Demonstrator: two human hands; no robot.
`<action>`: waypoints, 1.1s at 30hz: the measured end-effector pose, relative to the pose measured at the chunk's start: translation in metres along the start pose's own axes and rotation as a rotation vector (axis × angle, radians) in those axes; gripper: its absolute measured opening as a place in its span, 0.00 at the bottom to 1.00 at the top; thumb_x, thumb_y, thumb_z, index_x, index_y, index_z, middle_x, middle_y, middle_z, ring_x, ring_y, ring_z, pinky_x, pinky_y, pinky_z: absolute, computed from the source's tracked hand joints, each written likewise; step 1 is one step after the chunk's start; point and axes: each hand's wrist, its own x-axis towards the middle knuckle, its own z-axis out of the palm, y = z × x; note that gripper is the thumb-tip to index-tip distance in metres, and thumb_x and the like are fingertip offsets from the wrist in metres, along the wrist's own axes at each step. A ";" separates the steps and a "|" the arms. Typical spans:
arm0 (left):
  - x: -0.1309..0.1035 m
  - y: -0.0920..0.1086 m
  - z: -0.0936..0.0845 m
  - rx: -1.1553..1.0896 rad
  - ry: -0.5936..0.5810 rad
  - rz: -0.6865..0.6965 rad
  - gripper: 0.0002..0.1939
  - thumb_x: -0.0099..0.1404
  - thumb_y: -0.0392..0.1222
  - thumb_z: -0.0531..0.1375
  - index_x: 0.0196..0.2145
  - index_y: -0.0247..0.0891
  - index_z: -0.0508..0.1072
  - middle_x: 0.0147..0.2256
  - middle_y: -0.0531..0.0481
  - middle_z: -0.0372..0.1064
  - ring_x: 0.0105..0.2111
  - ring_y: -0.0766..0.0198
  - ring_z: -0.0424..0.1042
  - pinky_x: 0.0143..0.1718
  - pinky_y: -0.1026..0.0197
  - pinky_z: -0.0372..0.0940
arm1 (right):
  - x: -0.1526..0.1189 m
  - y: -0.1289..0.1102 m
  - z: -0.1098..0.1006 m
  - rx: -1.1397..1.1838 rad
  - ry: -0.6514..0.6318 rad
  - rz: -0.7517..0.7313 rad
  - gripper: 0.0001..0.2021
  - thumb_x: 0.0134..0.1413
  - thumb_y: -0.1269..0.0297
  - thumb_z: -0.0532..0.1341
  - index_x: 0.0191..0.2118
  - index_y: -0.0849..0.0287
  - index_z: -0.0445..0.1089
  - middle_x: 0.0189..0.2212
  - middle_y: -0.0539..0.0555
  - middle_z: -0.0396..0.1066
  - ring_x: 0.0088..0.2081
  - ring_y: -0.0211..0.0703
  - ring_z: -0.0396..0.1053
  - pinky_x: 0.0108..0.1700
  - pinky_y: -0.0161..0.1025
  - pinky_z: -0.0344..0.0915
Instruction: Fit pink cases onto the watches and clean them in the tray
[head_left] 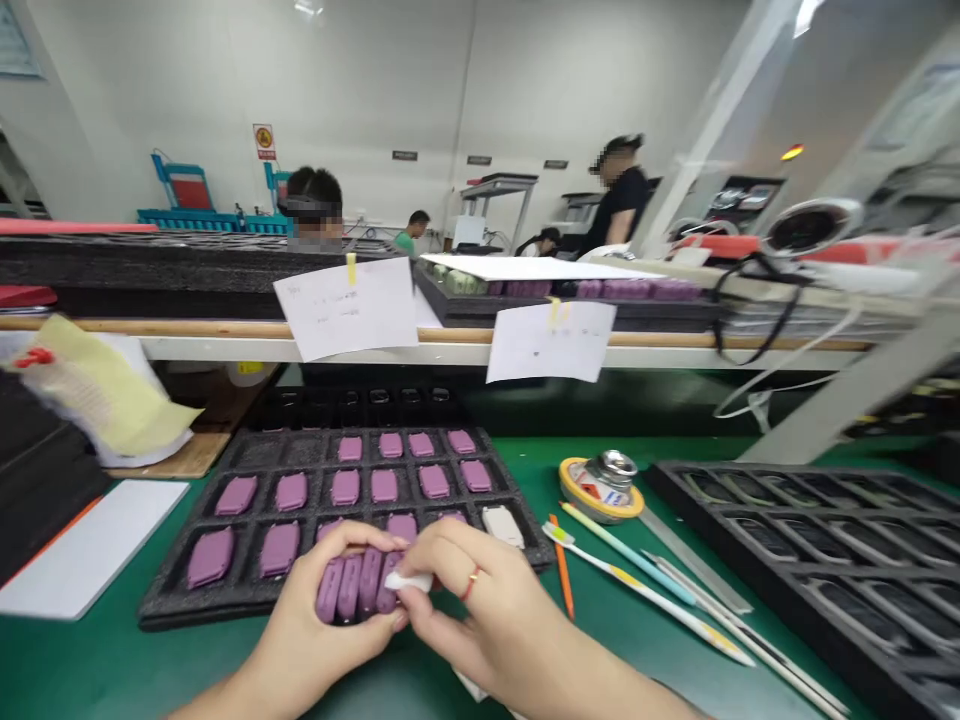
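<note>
My left hand (300, 625) is closed around a row of several small purple cases (348, 590), held side by side over the front of a black foam tray. My right hand (491, 600) pinches a small white wipe (411, 582), cloth or paper, against the right end of the row. A red band with a small bead circles one right-hand finger. Behind both hands, the foam tray (225, 608) has more purple cases (280, 549) lying singly in its compartments. One white piece (502, 525) lies in its right front compartment, and my hands partly hide the front row.
Right of the tray lie an orange stick (564, 575), a toothbrush (652, 598), a metal ruler (701, 565) and a yellow-rimmed container (600, 492). Another black tray (757, 570) stands far right, a white board (97, 545) left. A shelf (450, 350) crosses behind; people are beyond.
</note>
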 end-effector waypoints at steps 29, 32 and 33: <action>0.008 -0.012 0.005 0.030 -0.019 -0.110 0.15 0.51 0.34 0.68 0.37 0.42 0.73 0.40 0.48 0.78 0.44 0.53 0.77 0.48 0.54 0.69 | -0.009 0.035 0.019 0.005 0.059 0.008 0.06 0.62 0.74 0.58 0.41 0.56 0.67 0.33 0.54 0.73 0.34 0.41 0.73 0.35 0.37 0.73; 0.007 -0.013 0.006 0.020 -0.043 -0.122 0.16 0.51 0.34 0.69 0.38 0.43 0.73 0.40 0.49 0.78 0.43 0.54 0.77 0.48 0.55 0.70 | -0.008 0.036 0.016 -0.011 0.066 0.029 0.07 0.63 0.75 0.57 0.41 0.56 0.67 0.32 0.54 0.72 0.32 0.40 0.72 0.32 0.36 0.72; 0.007 -0.013 0.006 0.003 -0.048 -0.124 0.16 0.51 0.34 0.69 0.38 0.43 0.73 0.40 0.50 0.78 0.43 0.54 0.77 0.48 0.55 0.70 | -0.008 0.034 0.015 -0.010 0.065 0.029 0.07 0.63 0.75 0.57 0.41 0.56 0.67 0.32 0.54 0.72 0.32 0.40 0.72 0.32 0.35 0.72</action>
